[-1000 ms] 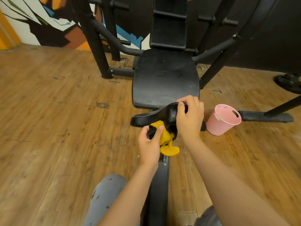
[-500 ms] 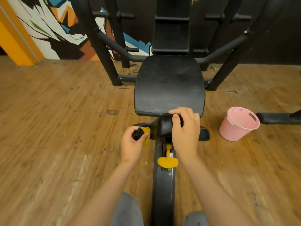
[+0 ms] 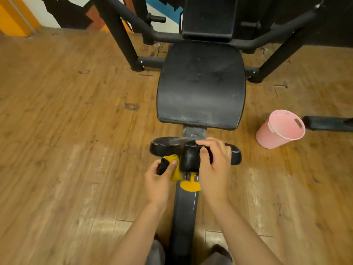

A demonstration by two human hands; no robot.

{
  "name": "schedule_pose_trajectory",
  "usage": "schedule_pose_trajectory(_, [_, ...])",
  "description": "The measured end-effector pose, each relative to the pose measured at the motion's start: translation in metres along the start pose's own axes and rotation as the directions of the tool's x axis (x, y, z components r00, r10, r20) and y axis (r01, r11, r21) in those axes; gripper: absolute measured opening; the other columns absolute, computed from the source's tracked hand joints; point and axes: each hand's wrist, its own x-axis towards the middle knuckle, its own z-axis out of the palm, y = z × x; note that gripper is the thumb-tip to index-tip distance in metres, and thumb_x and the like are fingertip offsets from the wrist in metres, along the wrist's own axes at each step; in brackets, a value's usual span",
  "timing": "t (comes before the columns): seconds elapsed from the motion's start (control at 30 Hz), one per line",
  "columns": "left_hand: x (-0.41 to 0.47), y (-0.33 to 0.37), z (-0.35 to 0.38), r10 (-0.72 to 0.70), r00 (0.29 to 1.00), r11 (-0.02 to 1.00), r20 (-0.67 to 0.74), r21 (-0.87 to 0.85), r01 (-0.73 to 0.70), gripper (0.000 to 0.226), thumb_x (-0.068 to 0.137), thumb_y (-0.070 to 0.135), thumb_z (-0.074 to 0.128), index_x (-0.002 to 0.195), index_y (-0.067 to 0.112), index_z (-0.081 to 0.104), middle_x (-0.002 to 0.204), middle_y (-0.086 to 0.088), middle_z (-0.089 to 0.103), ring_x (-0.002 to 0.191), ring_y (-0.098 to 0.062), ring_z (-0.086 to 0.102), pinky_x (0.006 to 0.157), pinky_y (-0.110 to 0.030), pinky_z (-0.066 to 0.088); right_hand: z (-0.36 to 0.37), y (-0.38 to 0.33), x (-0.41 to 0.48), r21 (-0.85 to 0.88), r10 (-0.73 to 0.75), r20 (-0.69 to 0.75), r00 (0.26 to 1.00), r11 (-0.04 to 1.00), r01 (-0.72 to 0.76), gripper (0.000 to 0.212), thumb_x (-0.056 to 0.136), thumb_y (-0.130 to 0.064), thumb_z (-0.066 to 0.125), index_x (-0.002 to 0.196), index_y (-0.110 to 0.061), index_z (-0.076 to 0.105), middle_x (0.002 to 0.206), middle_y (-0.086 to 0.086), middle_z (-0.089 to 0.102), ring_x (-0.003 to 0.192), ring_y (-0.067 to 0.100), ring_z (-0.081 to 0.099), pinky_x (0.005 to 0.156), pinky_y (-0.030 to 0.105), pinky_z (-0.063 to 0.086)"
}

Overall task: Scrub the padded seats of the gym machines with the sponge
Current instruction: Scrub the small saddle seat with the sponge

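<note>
Head view: your left hand (image 3: 159, 180) pinches the sponge (image 3: 175, 169) just under the left lobe of the pad (image 3: 166, 147), and your right hand (image 3: 216, 165) grips its nose. The pad runs 9 to 3. The seat (image 3: 200, 87) lies just beyond at 12, a longer reach for the sponge hand, I judge; the bucket (image 3: 280, 131) is at 2.

floor: wooden floor (image 3: 57, 131) | on it: pink bucket (image 3: 280, 131); black machine frame (image 3: 183, 217)

No lettering or number is legible on the padded seat (image 3: 200, 88), pink bucket (image 3: 280, 131) or wall (image 3: 66, 14).
</note>
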Motion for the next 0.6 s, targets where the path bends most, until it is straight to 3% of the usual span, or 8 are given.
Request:
schedule_pose_trajectory(0.07, [-0.014, 0.016, 0.001, -0.066, 0.998, 0.996, -0.018, -0.057, 0.065, 0.01, 0.085, 0.019, 0.072, 0.085, 0.01, 0.067, 0.074, 0.002, 0.067, 0.071, -0.006, 0.06, 0.065, -0.02, 0.047, -0.006, -0.007, 0.0, -0.03, 0.035, 0.052, 0.998, 0.999, -0.034, 0.027, 0.089, -0.025, 0.041, 0.098, -0.022, 0.066, 0.105, -0.012, 0.059, 0.103, 0.008, 0.046, 0.088, 0.006, 0.03])
schedule_pose_trajectory(0.13, [-0.026, 0.036, 0.002, -0.13, 0.991, 0.986, -0.021, -0.107, 0.127, 0.008, 0.085, 0.019, 0.072, 0.085, 0.013, 0.066, 0.069, 0.011, 0.067, 0.067, 0.0, 0.06, 0.062, -0.013, 0.045, -0.011, -0.013, 0.002, -0.06, 0.082, 0.102, 0.991, 0.995, -0.076, 0.024, 0.09, -0.02, 0.044, 0.099, -0.022, 0.066, 0.105, -0.012, 0.058, 0.106, 0.008, 0.047, 0.089, 0.003, 0.028])
schedule_pose_trajectory(0.23, [-0.035, 0.065, -0.003, -0.199, 0.98, 0.97, 0.012, -0.138, 0.198, 0.01, 0.083, 0.022, 0.073, 0.091, 0.016, 0.07, 0.079, 0.007, 0.072, 0.076, -0.005, 0.066, 0.069, -0.018, 0.048, -0.021, -0.025, 0.01, -0.075, 0.194, 0.19, 0.962, 0.98, -0.183, 0.021, 0.094, -0.011, 0.051, 0.098, -0.022, 0.068, 0.104, -0.011, 0.059, 0.109, 0.008, 0.051, 0.098, 0.02, 0.039])
schedule_pose_trajectory(0.3, [-0.035, 0.085, -0.008, -0.231, 0.972, 0.951, 0.04, -0.199, 0.235, 0.015, 0.083, 0.021, 0.074, 0.097, 0.016, 0.071, 0.089, 0.001, 0.074, 0.085, -0.013, 0.069, 0.074, -0.024, 0.05, -0.029, -0.041, 0.016, -0.096, 0.221, 0.202, 0.954, 0.974, -0.205, 0.023, 0.092, -0.006, 0.055, 0.095, -0.024, 0.068, 0.101, -0.011, 0.059, 0.103, 0.009, 0.056, 0.092, 0.03, 0.048])
schedule_pose_trajectory(0.37, [-0.031, 0.104, -0.014, -0.251, 0.968, 0.941, 0.018, -0.229, 0.248, 0.019, 0.08, 0.019, 0.076, 0.098, 0.016, 0.07, 0.093, -0.002, 0.074, 0.09, -0.017, 0.069, 0.076, -0.027, 0.049, -0.038, -0.064, 0.02, -0.101, 0.195, 0.21, 0.958, 0.979, -0.177, 0.021, 0.09, -0.005, 0.059, 0.092, -0.025, 0.067, 0.094, -0.01, 0.062, 0.093, 0.009, 0.06, 0.08, 0.027, 0.05])
schedule_pose_trajectory(0.43, [-0.028, 0.123, -0.019, -0.212, 0.977, 0.956, -0.023, -0.211, 0.203, 0.021, 0.078, 0.016, 0.078, 0.097, 0.015, 0.068, 0.093, -0.001, 0.073, 0.092, -0.018, 0.068, 0.077, -0.027, 0.049, -0.04, -0.092, 0.021, -0.074, 0.194, 0.303, 0.933, 0.981, -0.18, 0.021, 0.09, -0.008, 0.06, 0.092, -0.027, 0.067, 0.089, -0.009, 0.065, 0.086, 0.009, 0.062, 0.074, 0.023, 0.05])
schedule_pose_trajectory(0.53, [-0.029, 0.152, -0.022, -0.097, 0.995, 0.986, -0.037, -0.14, 0.091, 0.022, 0.079, 0.008, 0.077, 0.094, 0.016, 0.063, 0.087, 0.013, 0.07, 0.086, 0.003, 0.064, 0.072, -0.014, 0.046, -0.037, -0.126, 0.015, -0.047, 0.188, 0.466, 0.864, 0.981, -0.188, 0.027, 0.091, -0.01, 0.06, 0.096, -0.037, 0.067, 0.094, -0.016, 0.065, 0.089, 0.006, 0.064, 0.076, 0.022, 0.053])
schedule_pose_trajectory(0.6, [-0.03, 0.162, -0.02, -0.021, 1.0, 0.997, -0.012, -0.072, 0.02, 0.024, 0.079, 0.006, 0.076, 0.094, 0.015, 0.061, 0.088, 0.01, 0.068, 0.087, 0.003, 0.063, 0.072, -0.01, 0.046, -0.037, -0.137, 0.016, -0.036, 0.204, 0.482, 0.852, 0.976, -0.213, 0.028, 0.093, -0.014, 0.059, 0.1, -0.041, 0.065, 0.099, -0.02, 0.064, 0.096, 0.001, 0.062, 0.08, 0.018, 0.052])
